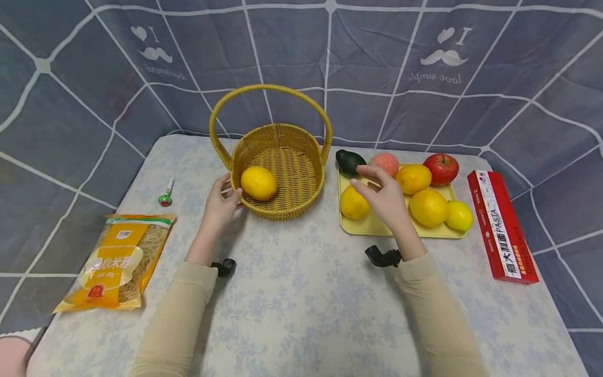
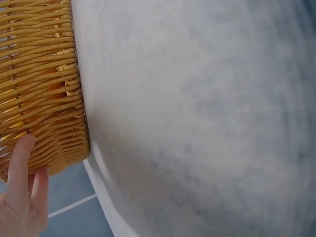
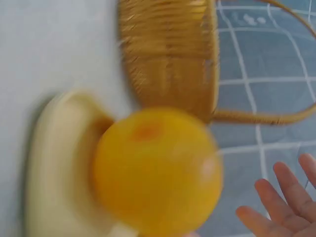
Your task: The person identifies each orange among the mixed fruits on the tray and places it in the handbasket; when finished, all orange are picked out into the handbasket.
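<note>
My left hand [image 1: 221,202] is at the left side of a wicker basket [image 1: 301,201] with a tall handle. In the left wrist view, extended fingers [image 2: 19,163] touch the basket's outer wall. A yellow-orange fruit [image 1: 258,183] lies inside the basket, on its left. My right hand [image 1: 383,196] hovers over a pale yellow tray [image 1: 358,227], thumb and fingers apart with nothing between them. Nearest to it is a round yellow-orange fruit [image 1: 353,203] at the tray's left. The right wrist view, blurred, has this fruit [image 3: 158,173] close up, apart from the spread fingers.
Around the tray are an avocado [image 1: 349,162], a pink fruit [image 1: 384,163], a red apple [image 1: 441,168] and several yellow fruits [image 1: 429,208]. A red pasta box [image 1: 502,225] lies right. At left are a lollipop [image 1: 166,195] and a noodle bag [image 1: 118,262].
</note>
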`<state>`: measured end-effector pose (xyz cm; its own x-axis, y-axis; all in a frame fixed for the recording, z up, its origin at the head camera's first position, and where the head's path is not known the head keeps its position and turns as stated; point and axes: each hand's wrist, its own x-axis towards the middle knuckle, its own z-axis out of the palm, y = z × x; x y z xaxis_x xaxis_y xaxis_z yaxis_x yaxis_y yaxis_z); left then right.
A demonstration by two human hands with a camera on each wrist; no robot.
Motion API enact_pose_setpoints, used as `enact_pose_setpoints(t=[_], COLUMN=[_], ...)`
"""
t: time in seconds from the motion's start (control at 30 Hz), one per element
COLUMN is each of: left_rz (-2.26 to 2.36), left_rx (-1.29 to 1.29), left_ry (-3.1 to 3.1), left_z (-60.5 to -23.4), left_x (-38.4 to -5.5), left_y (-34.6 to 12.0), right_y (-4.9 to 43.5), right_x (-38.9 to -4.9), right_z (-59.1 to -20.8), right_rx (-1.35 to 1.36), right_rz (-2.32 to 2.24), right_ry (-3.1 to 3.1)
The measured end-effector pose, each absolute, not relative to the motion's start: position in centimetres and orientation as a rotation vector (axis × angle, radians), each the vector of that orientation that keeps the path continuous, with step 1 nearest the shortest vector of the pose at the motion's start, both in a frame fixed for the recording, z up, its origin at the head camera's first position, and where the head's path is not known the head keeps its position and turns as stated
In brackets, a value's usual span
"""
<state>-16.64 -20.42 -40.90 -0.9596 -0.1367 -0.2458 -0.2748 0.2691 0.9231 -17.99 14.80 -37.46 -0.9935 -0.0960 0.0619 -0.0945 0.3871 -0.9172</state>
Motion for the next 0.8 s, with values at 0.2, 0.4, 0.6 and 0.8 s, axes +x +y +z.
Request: enact_pose_setpoints(t=[0.2,0.4,0.6,0.8], left_rz=[1.799,1.794,1.790,1.799], left_rx=[-0.397,-0.412,-0.414,-0.394], left_ry=[2.407,2.417,2.415,2.421], left_z=[-40.9,-41.0,-41.1,-40.9], left_x=[-16.7,-16.7,-16.7,-16.5], left_y=[-20.3,-20.2,-20.2,-20.3], right_y=[17.1,17.6,17.2,16.8], right_x=[-17.7,-17.8,-17.9,-18.1], right_z=[-39.2,-40.8,-41.5,-41.9], right_rx=[-0.033,0.056,0.070,0.115], right_rz=[-1.619,-1.550,-1.531,-1.518], right_ry=[2.653,2.596,2.559,2.520])
